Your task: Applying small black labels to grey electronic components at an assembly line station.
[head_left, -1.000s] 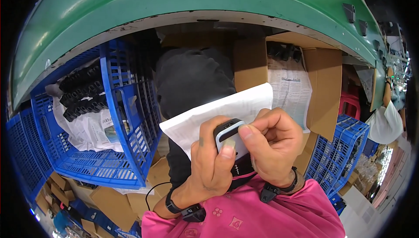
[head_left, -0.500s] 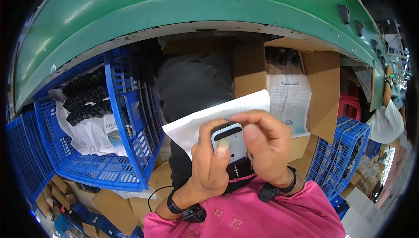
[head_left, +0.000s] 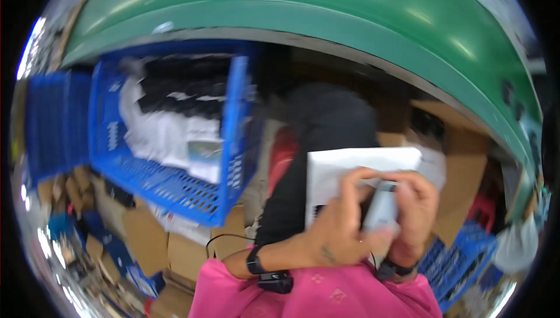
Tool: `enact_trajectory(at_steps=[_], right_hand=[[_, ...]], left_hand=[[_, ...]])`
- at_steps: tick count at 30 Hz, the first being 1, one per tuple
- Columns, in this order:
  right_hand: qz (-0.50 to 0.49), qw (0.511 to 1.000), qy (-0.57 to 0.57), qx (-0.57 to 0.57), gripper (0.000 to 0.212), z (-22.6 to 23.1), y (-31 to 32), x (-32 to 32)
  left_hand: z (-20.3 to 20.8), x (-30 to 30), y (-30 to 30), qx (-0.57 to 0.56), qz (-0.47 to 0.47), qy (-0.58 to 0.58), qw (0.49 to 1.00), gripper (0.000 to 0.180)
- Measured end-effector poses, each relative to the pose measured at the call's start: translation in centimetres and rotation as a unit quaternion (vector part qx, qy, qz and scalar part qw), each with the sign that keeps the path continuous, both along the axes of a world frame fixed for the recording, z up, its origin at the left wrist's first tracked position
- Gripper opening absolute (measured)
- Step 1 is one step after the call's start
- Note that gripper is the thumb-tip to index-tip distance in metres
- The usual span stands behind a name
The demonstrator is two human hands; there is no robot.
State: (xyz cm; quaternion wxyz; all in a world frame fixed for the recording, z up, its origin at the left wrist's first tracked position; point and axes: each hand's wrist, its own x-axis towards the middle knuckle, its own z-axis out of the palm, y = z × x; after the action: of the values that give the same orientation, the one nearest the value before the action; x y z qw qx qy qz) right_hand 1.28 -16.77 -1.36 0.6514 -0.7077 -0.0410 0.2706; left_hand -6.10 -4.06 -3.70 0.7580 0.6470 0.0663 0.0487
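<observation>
A small pale grey, rounded plastic device (head_left: 380, 206) is held between my two hands, turned partly on its edge. My left hand (head_left: 341, 222) is closed round its left side, fingers at the top. From the other side, my right hand (head_left: 419, 210) grips it with the fingers curled over the upper end. Motion blur hides the fine detail of both hands' fingertips. Beneath them a white paper sheet (head_left: 333, 169) lies across my dark-clothed lap.
To the left stands a blue plastic crate (head_left: 157, 185) with rows of black parts (head_left: 181, 81) over white paper. A green bench (head_left: 280, 19) spans the far side. On the right are an open carton (head_left: 466, 187), a smaller blue crate (head_left: 464, 254) and a white bag (head_left: 519, 248).
The view has swung left, so the crate, lap and hands appear farther right. The device has tipped from face-up onto its edge. The paper appears turned straighter. Both hands keep their hold.
</observation>
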Motion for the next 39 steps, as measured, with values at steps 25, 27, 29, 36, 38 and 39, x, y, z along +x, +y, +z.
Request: enact_trajectory(at_steps=[25, 27, 29, 36, 38, 39], right_hand=[[-0.169, 0.976, -0.021, 0.136, 0.016, -1.9, -1.6, -0.5], [-0.17, 0.979, -0.022, 0.113, 0.017, -2.4, -2.0, -1.0], [-0.166, 0.98, -0.012, 0.107, 0.017, -2.8, -1.9, -1.4], [-0.143, 0.986, -0.005, 0.09, 0.017, -2.6, -0.7, -1.6], [-0.142, 0.986, -0.01, 0.083, 0.017, -2.5, -0.7, -1.4], [-0.143, 0.987, -0.012, 0.076, 0.017, -2.5, -0.7, -1.3]], left_hand=[[-21.5, -9.0, 27.6, 0.5, 0.186, 0.352, 0.769, 0.035], [-21.9, -8.9, 27.3, 0.483, 0.202, 0.343, 0.78, 0.036], [-22.1, -9.0, 27.3, 0.466, 0.221, 0.335, 0.788, 0.038], [-22.3, -9.1, 26.9, 0.473, 0.202, 0.336, 0.789, 0.052], [-21.9, -9.0, 26.4, 0.515, 0.258, 0.312, 0.755, 0.06], [-21.5, -8.7, 26.3, 0.514, 0.258, 0.311, 0.757, 0.06]])
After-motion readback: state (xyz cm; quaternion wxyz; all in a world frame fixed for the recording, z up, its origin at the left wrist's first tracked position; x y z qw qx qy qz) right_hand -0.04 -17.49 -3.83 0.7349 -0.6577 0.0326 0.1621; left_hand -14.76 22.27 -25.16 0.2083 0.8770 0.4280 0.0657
